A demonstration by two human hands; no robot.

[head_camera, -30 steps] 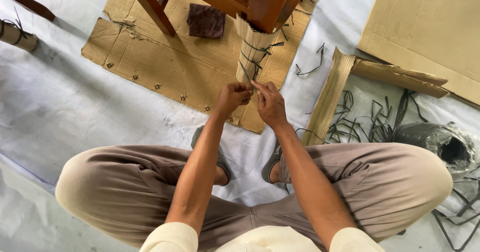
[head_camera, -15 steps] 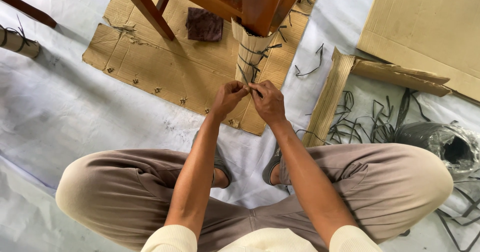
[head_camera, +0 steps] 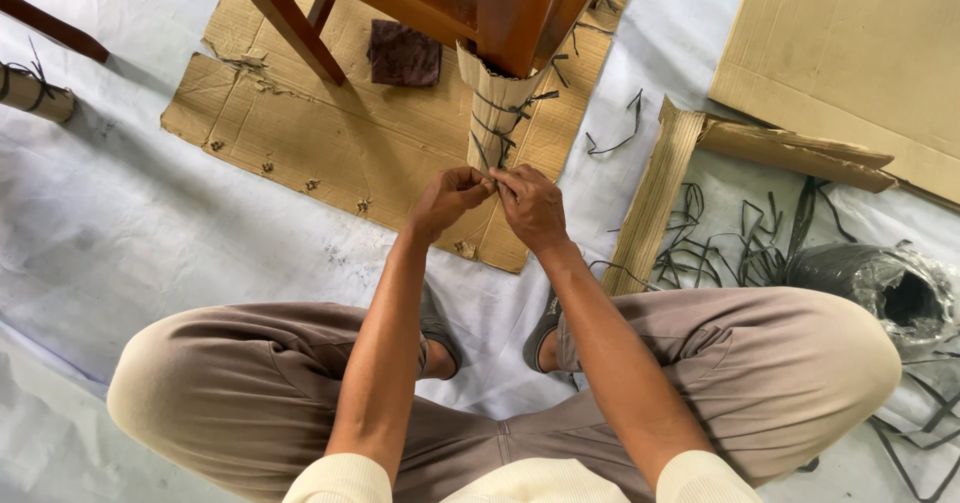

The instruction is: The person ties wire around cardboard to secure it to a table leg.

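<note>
Right at the foot of the wrapped chair leg (head_camera: 497, 113), the left hand (head_camera: 447, 200) and right hand (head_camera: 532, 206) meet, fingertips pinched together on a thin dark strap (head_camera: 490, 153) that binds a cardboard sleeve around the leg. Both hands are closed narrow on the strap's end, just below the lowest band. By the look of it, the binding of this leg is in hand, with several bands already round the sleeve; drawing this one snug would call for a steady pull while the cardboard is kept from slipping.

Under the leg lies a flat cardboard sheet (head_camera: 330, 148), torn and dotted with small holes, with a dark cloth (head_camera: 404, 53) on it. The person squats over white floor covering (head_camera: 110, 233), knees wide.

To the right, a folded strip of cardboard (head_camera: 655, 198) lies lengthwise, loose strap offcuts (head_camera: 730, 253) tangled beside it, and a grey roll in clear plastic (head_camera: 880, 283) farther out. A large plain brown cardboard panel (head_camera: 850, 53) fills the upper right corner. At far left another wrapped leg (head_camera: 35, 93) shows.
</note>
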